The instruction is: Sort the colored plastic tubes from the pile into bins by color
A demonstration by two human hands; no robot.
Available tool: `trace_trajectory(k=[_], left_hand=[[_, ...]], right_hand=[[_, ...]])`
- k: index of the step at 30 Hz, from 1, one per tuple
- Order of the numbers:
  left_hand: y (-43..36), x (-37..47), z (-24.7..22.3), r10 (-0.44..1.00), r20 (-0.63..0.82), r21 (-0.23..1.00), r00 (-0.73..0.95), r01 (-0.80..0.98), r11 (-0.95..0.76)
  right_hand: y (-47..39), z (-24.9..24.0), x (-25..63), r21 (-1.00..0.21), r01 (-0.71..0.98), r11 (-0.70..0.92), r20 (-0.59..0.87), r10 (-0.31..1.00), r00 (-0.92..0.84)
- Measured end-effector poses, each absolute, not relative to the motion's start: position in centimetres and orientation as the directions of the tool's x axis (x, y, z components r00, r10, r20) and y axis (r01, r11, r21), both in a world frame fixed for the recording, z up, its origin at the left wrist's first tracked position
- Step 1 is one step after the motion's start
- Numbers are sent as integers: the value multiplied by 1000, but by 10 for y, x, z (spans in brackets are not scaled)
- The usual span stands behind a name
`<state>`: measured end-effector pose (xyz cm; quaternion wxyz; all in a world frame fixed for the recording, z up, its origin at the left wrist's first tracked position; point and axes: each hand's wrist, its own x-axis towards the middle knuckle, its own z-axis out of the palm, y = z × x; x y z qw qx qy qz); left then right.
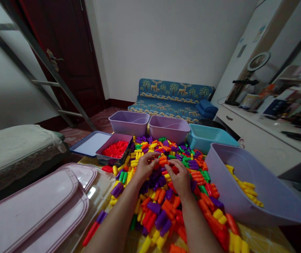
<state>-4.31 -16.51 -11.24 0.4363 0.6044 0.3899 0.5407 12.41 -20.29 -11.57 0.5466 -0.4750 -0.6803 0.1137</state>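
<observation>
A wide pile of bullet-shaped plastic toy pieces (154, 207) in red, orange, yellow, green and purple covers the table in front of me. My left hand (145, 168) reaches over its middle, thumb and fingers curled round the left side of an orange plastic piece (163, 161). From the other side my right hand (179, 175) pinches the same orange piece, its fingertips close to the left ones. Parts of the piece are hidden by the fingers. Left of the hands, a square box (103, 160) holds red pieces (116, 149).
Two purple bins (129, 123) and a turquoise bin (210, 135) line the far side. A larger purple bin (226, 175) at right contains yellow pieces (247, 189). Pink lids (34, 203) lie at left, a flat tray-like lid (91, 142) beside the box. A blue sofa (166, 102) stands behind.
</observation>
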Motion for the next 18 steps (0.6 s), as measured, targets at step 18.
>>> trace_trajectory(k=[18], left_hand=[[-166,-49,-113,813,570,732,-118,524,-436]], right_hand=[[-199,-124,133,-895,376,240,421,735,533]])
